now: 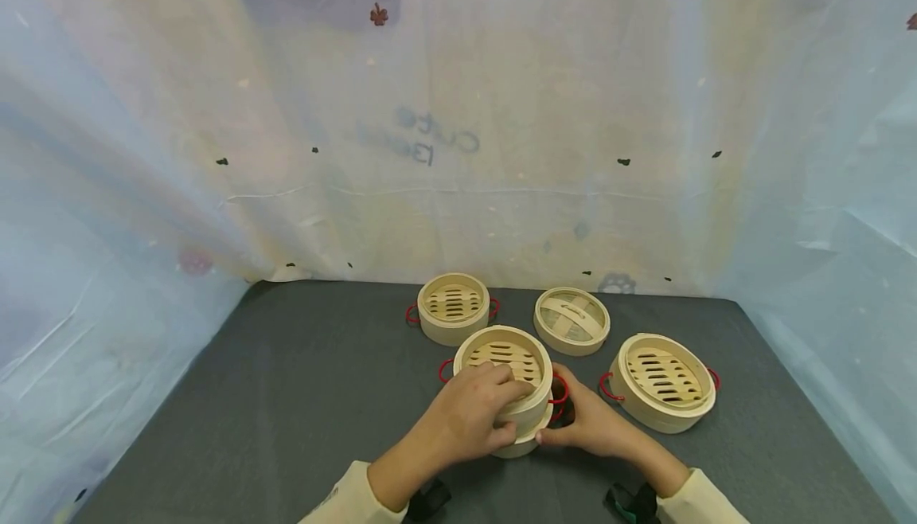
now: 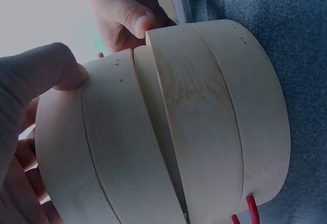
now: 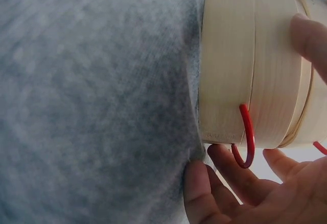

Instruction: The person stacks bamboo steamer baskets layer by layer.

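Near the front of the table, two round bamboo steamer baskets are stacked. My left hand (image 1: 469, 412) grips the upper basket (image 1: 528, 411), fingers over its rim and thumb on the near wall. That basket sits tilted, and a wedge-shaped gap shows between it and the lower basket (image 2: 204, 117) in the left wrist view. The lower one stands on the cloth. My right hand (image 1: 591, 420) holds it from the right side, thumb at its top edge and fingers around the wall by the red handle (image 3: 249, 137). Slats show inside the upper basket.
Behind the stack stands another steamer basket (image 1: 454, 330) with red handles. A woven bamboo lid (image 1: 571, 342) lies at the back, right of centre. A further slatted basket (image 1: 662, 419) is on the right. Grey cloth (image 1: 286, 396) covers the table, with hanging sheets (image 1: 501, 213) around it.
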`<state>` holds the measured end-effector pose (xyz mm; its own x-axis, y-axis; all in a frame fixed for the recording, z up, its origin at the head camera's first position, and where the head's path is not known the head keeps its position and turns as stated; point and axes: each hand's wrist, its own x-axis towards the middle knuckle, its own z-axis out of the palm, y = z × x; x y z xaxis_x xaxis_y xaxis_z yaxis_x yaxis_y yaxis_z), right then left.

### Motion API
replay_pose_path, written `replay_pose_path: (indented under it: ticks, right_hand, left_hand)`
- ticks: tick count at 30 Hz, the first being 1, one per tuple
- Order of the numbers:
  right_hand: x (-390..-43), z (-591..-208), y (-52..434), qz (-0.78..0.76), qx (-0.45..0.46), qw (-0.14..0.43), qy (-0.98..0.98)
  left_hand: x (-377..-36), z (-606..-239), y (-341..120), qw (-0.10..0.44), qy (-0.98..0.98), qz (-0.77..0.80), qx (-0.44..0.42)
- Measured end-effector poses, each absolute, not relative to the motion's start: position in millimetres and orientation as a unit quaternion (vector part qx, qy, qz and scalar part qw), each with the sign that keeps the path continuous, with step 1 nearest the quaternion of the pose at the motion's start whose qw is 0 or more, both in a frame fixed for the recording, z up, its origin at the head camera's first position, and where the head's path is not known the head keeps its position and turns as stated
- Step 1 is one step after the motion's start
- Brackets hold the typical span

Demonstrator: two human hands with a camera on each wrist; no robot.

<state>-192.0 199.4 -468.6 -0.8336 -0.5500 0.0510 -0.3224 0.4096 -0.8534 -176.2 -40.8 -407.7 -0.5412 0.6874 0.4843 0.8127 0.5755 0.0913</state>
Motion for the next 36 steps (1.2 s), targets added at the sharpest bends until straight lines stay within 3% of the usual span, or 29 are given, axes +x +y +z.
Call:
replay_pose_path:
  ticks: [36]
  right_hand:
    - [-191.7, -470.4, 201.4, -0.462, -0.274, 0.093, 0.838]
  left_hand:
    - [-174.0, -403.6, -35.3, 0.15, -0.868, -0.191, -0.434]
